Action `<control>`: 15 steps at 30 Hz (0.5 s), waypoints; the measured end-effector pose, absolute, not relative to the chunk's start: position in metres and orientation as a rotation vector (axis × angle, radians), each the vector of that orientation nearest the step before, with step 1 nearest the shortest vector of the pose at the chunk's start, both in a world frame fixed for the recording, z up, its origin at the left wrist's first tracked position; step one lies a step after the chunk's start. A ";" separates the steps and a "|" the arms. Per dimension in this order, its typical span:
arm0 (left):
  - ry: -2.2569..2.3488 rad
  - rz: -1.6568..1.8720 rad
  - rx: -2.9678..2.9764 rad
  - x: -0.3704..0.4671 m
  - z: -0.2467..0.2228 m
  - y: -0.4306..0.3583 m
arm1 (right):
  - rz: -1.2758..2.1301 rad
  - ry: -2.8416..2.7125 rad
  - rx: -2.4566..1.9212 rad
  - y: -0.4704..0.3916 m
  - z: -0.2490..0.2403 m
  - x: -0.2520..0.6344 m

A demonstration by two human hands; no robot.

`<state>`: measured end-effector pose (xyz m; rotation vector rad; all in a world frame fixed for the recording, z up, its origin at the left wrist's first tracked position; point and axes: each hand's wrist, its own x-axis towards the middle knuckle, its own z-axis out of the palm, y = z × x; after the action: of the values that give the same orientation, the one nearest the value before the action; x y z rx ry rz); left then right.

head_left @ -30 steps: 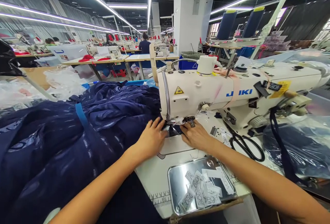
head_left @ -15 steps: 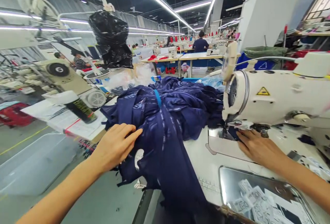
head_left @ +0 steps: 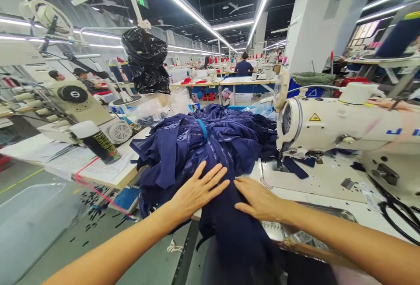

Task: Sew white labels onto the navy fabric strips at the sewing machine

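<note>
A large heap of navy blue fabric pieces (head_left: 169,153), bound with a blue band (head_left: 202,130), lies on the sewing table, and part of it hangs over the front edge. My left hand (head_left: 200,186) rests on this hanging part, palm down with fingers spread. My right hand (head_left: 259,199) touches the right side of the same cloth, its thumb and forefinger apart; the other fingers are partly hidden. To the right stands a white sewing machine (head_left: 328,123), with a small navy strip (head_left: 295,167) lying by its needle.
A spray can (head_left: 100,142) stands on papers on the left table. Black-handled scissors (head_left: 398,215) lie at the right edge. A metal tray (head_left: 331,210) with labels is partly behind my right arm. A clear plastic bin (head_left: 29,228) sits on the floor, lower left.
My right hand has left the machine's needle area and moved left onto the cloth. My left hand has shifted right across the heap, its fingers spreading. The view has turned slightly right.
</note>
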<state>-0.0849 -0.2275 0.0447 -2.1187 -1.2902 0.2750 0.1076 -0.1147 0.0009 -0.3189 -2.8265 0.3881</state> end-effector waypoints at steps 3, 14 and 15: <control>-1.145 0.272 -2.204 -0.074 0.050 -0.203 | 0.778 -2.890 -0.343 -0.136 0.009 0.094; -1.179 -0.314 -2.445 -0.103 0.052 -0.208 | 1.046 -2.583 0.147 -0.175 0.035 0.119; -1.345 -0.589 -2.337 -0.107 0.048 -0.223 | 1.060 -2.491 -0.005 -0.166 0.031 0.122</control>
<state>-0.1066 -0.2227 0.0480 -2.3372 -1.3446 -0.5894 0.1220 -0.1664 0.0311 -0.0047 -2.4913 1.0596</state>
